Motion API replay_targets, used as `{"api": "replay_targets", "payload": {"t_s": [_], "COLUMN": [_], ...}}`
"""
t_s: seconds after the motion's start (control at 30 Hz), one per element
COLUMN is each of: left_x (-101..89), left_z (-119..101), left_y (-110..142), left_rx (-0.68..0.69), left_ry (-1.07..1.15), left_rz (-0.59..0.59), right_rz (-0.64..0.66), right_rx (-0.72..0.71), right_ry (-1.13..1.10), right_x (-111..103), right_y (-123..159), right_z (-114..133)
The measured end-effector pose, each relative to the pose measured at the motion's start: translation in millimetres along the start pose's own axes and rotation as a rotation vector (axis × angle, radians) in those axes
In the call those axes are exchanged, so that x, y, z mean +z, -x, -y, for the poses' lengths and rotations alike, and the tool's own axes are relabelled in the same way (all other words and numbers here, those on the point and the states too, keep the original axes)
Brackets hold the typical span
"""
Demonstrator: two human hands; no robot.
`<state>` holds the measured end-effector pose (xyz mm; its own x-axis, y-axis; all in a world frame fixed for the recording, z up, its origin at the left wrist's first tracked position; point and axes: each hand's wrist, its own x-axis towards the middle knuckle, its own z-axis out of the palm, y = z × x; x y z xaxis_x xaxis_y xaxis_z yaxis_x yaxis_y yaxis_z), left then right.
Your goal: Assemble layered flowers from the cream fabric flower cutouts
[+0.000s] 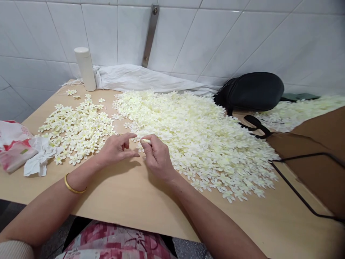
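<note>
We pinch a small cream fabric flower piece [146, 141] between thumb and forefinger of the right hand [157, 156], grip narrow and closed on it, just above the light wooden worktop [129, 201], at the near-left edge of the big heap of cream fabric petals [199, 140]. The left hand [115, 148] sits just beside it, forefinger stretched toward the piece, fingers loosely curled, holding nothing we can make out. A gold bangle [72, 187] is on the left wrist.

Risks, as we judge them:
- The piece is tiny and thin; a loose pinch could drop it into the heap, where it would be lost among identical ones.
- Layers may stick, so we could end up with two pieces instead of one. Can't tell from here whether it is single.
- The smaller spread of cream flowers [78, 127] on the left is near the left forearm; a sweep of the arm could mix or scatter it.
- The heap's right edge lies close to the black cable [293, 190] and the black pouch bag [250, 91]; a tug there could push petals off.
- The white cylindrical bottle [85, 68], far left, stands upright and could tip into the flowers.
</note>
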<state>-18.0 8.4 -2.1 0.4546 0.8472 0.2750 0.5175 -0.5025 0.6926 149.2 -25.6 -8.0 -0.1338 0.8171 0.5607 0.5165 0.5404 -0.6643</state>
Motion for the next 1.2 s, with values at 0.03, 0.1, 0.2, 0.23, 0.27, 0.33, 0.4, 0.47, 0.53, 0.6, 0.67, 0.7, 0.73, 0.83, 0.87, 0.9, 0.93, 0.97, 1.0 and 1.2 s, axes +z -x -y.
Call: {"api": "replay_targets", "payload": {"t_s": [0.03, 0.1, 0.2, 0.23, 0.27, 0.33, 0.4, 0.47, 0.53, 0.6, 0.67, 0.7, 0.73, 0.83, 0.87, 0.9, 0.93, 0.97, 1.0, 1.2], "left_x": [1.2, 3.1, 3.4, 3.0, 2.6, 2.5, 4.3, 8.1, 12.9, 16.8, 18.4, 18.1, 17.4, 13.4, 12.0, 10.9, 9.9, 9.3, 8.8, 9.9], "left_z": [-0.8, -3.3, -9.3, -11.5, -13.6, -17.2, -19.7, -21.2, -21.9, -22.2, -22.3, -22.3, -22.2, -21.6, -21.3, -20.9, -20.6, -20.3, -20.1, -19.0], "left_y": [0.3, 0.8, 1.3, 1.3, 1.3, 1.4, 1.6, 2.1, 2.6, 3.2, 3.7, 4.0, 4.3, 4.7, 4.6, 4.5, 4.3, 4.2, 4.1, 5.6], "left_rx": [-0.008, -0.029, -0.112, -0.154, -0.199, -0.277, -0.333, -0.358, -0.356, -0.335, -0.318, -0.316, -0.32, -0.339, -0.343, -0.345, -0.344, -0.341, -0.335, -0.193], "left_ry": [0.012, 0.059, 0.195, 0.254, 0.316, 0.455, 0.589, 0.696, 0.763, 0.804, 0.812, 0.804, 0.79, 0.741, 0.721, 0.696, 0.665, 0.626, 0.579, 0.3], "left_rz": [-0.006, -0.025, -0.079, -0.095, -0.105, -0.112, -0.109, -0.099, -0.067, -0.048, -0.039, -0.032, -0.016, 0.033, 0.038, 0.036, 0.032, 0.024, 0.018, -0.036], "right_rz": [-0.022, -0.058, -0.116, -0.143, -0.173, -0.219, -0.236, -0.233, -0.233, -0.231, -0.208, -0.181, -0.142, 0.015, 0.066, 0.105, 0.13, 0.139, 0.135, 0.102], "right_rx": [-0.033, -0.108, -0.19, -0.212, -0.241, -0.317, -0.39, -0.435, -0.463, -0.48, -0.48, -0.474, -0.459, -0.348, -0.287, -0.218, -0.148, -0.079, -0.018, 0.103], "right_ry": [0.027, 0.086, 0.183, 0.226, 0.278, 0.408, 0.537, 0.618, 0.656, 0.675, 0.676, 0.663, 0.639, 0.494, 0.428, 0.353, 0.27, 0.182, 0.095, -0.168], "right_x": [-0.2, 0.1, 1.2, 1.5, 1.9, 2.7, 4.0, 5.7, 7.3, 8.7, 9.4, 9.5, 9.3, 6.4, 4.5, 2.3, -0.2, -2.8, -5.0, -4.3], "right_y": [-0.1, 0.0, -0.3, -0.7, -1.2, -2.5, -3.5, -4.0, -3.8, -3.0, -2.0, -1.5, -1.1, -0.7, -1.1, -1.6, -2.3, -3.2, -4.0, -4.1], "right_z": [-0.2, -0.4, -2.8, -4.4, -6.2, -10.1, -12.9, -13.9, -13.3, -12.1, -11.5, -11.4, -11.6, -11.8, -11.4, -10.6, -9.5, -8.2, -6.7, 1.1]}}
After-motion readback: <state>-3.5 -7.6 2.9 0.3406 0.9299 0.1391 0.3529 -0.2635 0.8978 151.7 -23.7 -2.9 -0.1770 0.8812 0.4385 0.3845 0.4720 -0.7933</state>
